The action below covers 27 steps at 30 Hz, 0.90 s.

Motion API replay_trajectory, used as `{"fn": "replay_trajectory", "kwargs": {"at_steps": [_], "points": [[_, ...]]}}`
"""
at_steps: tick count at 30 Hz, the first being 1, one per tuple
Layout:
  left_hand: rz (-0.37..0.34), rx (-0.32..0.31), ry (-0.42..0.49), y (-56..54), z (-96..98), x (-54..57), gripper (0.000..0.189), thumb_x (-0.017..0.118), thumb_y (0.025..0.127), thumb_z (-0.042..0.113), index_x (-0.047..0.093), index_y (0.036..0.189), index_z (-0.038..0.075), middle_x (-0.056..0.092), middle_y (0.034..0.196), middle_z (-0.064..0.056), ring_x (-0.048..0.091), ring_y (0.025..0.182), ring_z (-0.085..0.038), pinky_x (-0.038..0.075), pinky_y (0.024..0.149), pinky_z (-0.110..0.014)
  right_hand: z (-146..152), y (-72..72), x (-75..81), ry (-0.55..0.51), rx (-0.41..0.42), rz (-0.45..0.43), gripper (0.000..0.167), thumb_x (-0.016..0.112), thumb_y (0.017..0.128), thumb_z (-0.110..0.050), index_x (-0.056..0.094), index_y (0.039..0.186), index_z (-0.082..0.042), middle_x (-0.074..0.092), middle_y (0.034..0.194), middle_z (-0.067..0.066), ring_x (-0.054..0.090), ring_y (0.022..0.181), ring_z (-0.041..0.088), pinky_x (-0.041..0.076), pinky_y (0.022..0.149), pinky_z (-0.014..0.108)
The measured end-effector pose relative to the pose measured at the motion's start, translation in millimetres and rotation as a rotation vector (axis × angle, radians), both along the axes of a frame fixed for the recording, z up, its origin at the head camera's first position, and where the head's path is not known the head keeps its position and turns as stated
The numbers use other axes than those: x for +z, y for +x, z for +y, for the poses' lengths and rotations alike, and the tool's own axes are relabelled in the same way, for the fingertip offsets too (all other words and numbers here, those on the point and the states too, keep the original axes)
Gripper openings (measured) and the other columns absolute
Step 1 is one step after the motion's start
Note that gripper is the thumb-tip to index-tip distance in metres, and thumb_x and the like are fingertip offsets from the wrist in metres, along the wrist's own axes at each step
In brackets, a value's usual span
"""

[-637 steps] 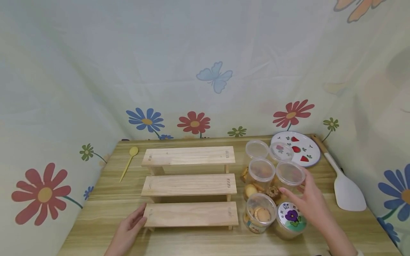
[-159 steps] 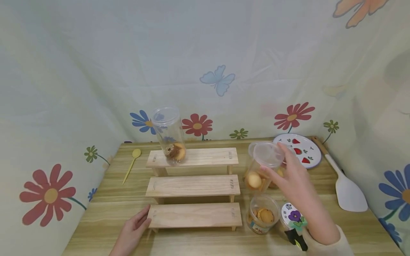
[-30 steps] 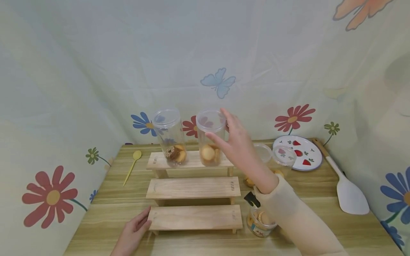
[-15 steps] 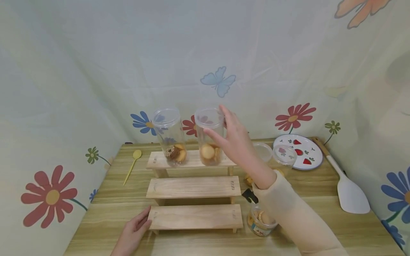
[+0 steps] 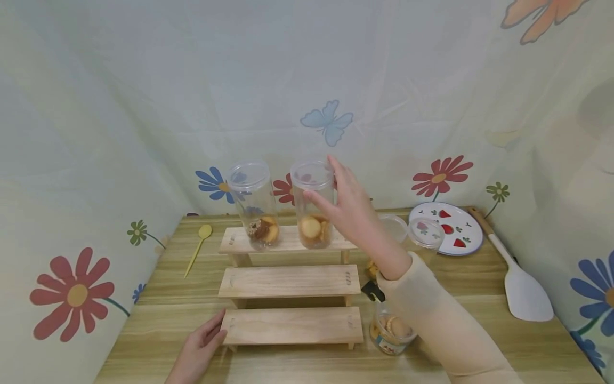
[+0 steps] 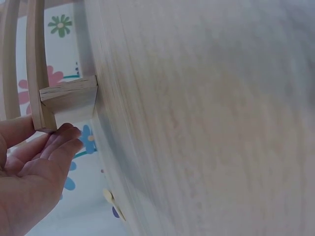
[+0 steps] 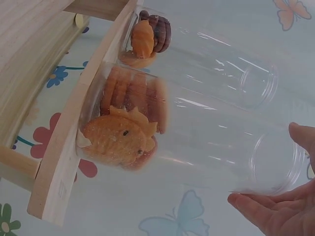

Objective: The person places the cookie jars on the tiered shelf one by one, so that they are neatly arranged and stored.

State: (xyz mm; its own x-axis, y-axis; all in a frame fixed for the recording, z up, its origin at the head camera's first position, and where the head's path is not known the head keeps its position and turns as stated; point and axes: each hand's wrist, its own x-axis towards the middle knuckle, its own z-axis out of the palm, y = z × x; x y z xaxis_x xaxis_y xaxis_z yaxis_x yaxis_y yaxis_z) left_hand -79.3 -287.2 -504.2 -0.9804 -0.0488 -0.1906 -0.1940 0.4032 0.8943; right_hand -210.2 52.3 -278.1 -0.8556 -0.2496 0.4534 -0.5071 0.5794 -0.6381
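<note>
My right hand [image 5: 352, 208] holds a tall clear cookie jar [image 5: 313, 205] by its lidded top, thumb on the near side and fingers on the far side. The jar stands upright on the top tier of a wooden three-step shelf [image 5: 290, 282]. In the right wrist view, its base meets the plank, and layered cookies [image 7: 120, 140] lie at the bottom. Left of it stands a second clear jar [image 5: 251, 200] with chocolate and plain cookies. My left hand [image 5: 194, 349] pinches the left end of the bottom tier; thumb and fingers straddle the plank [image 6: 42, 110] in the left wrist view.
Right of the shelf stand two more clear jars, their lids [image 5: 426, 233] visible, and a short cookie tub [image 5: 390, 338]; my sleeve [image 5: 441, 320] covers part of this group. Farther right are a strawberry-patterned plate [image 5: 472, 229] and a white spatula [image 5: 527, 293]. A yellow spoon [image 5: 195, 248] lies left.
Over the longer span, two jars have gone from the right-hand group to the top tier. In the last second, the held jar has shifted slightly left. My left hand has stayed put.
</note>
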Motion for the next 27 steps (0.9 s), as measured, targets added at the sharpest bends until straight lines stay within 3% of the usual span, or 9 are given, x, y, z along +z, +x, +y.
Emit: {"fn": "replay_trajectory", "kwargs": {"at_steps": [4, 14, 27], "points": [[0.020, -0.012, 0.006, -0.2, -0.1, -0.7, 0.049, 0.054, 0.099, 0.008, 0.038, 0.142, -0.008, 0.035, 0.148, -0.021, 0.039, 0.131, -0.033, 0.041, 0.099, -0.030, 0.3, -0.2, -0.3, 0.007, -0.008, 0.002, 0.087, 0.057, 0.092, -0.053, 0.017, 0.153, -0.007, 0.031, 0.152, 0.014, 0.032, 0.136, 0.025, 0.030, 0.110, 0.041], [0.039, -0.019, 0.008, 0.3, 0.1, 1.5, 0.049, 0.054, 0.100, 0.009, 0.037, 0.142, -0.009, 0.036, 0.147, -0.022, 0.041, 0.130, -0.034, 0.042, 0.099, -0.028, -0.6, 4.3, -1.6, 0.027, -0.031, -0.013, 0.094, 0.053, 0.091, -0.059, 0.002, 0.155, -0.013, 0.023, 0.154, 0.015, 0.030, 0.137, 0.028, 0.030, 0.109, 0.048], [0.030, -0.013, 0.021, 0.8, 0.2, 1.3, 0.049, 0.054, 0.100, 0.009, 0.037, 0.142, -0.008, 0.035, 0.147, -0.022, 0.041, 0.129, -0.033, 0.042, 0.097, -0.026, 13.7, 17.1, -3.3, -0.023, -0.028, -0.063, 0.090, 0.053, 0.093, -0.056, -0.001, 0.155, -0.018, 0.014, 0.158, 0.008, 0.026, 0.138, 0.025, 0.027, 0.110, 0.048]]}}
